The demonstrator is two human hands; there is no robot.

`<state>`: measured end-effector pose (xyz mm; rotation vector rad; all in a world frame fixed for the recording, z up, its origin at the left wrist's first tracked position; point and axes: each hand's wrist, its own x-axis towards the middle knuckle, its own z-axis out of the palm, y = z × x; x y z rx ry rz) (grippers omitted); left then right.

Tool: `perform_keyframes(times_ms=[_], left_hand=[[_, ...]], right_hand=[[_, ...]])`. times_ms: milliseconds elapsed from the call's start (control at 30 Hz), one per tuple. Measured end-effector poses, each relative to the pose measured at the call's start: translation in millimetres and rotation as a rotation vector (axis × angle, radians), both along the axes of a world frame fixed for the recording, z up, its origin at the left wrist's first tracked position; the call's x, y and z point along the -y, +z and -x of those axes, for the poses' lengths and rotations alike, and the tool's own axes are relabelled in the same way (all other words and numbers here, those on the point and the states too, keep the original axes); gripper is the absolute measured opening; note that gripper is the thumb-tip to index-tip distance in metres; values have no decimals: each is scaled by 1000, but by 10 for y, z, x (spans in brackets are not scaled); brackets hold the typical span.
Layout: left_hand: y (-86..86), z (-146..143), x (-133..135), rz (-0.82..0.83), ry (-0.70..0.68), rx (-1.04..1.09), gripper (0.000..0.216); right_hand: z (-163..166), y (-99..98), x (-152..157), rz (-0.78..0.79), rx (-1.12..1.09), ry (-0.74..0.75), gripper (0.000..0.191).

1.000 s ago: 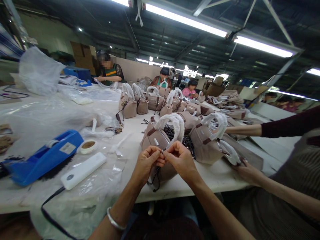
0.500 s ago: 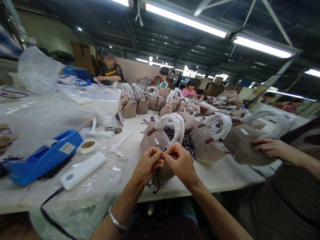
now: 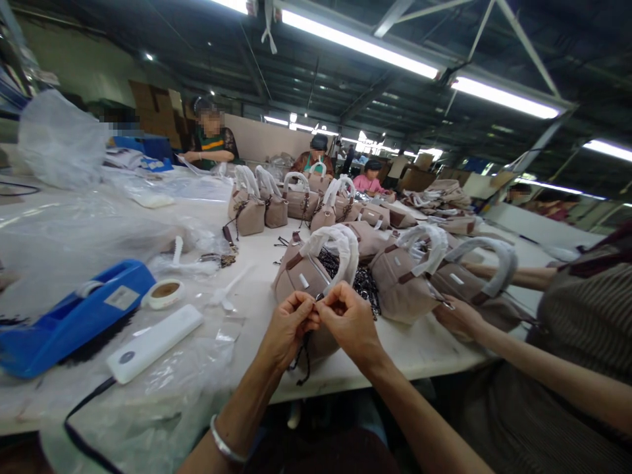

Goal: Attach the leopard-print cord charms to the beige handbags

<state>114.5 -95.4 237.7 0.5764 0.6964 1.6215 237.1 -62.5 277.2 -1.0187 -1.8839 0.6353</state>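
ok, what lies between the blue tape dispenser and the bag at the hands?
In the head view, between dispenser and bag lie a roll of tape, a white device, clear plastic and a thin whitish strip.

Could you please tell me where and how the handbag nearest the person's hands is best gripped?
Probably at the top of the wrapped handles, coming from above: they arch up over the handbag, forming a graspable loop. The left hand and right hand meet at its near side, so the top looks freer.
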Motion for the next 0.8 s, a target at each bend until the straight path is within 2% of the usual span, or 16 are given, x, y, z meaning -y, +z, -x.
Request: perform_keyframes(times_ms=[200, 367, 467, 600, 733, 800], left_hand=[[-31, -4, -8, -3, -38, 2, 32], [-16, -40, -2, -29, 32, -87, 30], [32, -55, 10, -35, 107, -240, 28], [94, -1, 22, 16, 203, -555, 29], [47, 87, -43, 7, 262, -789, 34], [9, 82, -64, -27, 329, -897, 33]], right_hand=[[-20, -9, -8, 16, -12, -4, 12], [-9, 19, 10, 28, -24, -4, 11], [9, 36, 7, 54, -51, -10, 11], [30, -3, -27, 103, -85, -7, 9], [41, -35, -96, 147, -124, -32, 10], [46, -18, -110, 253, -200, -12, 13]])
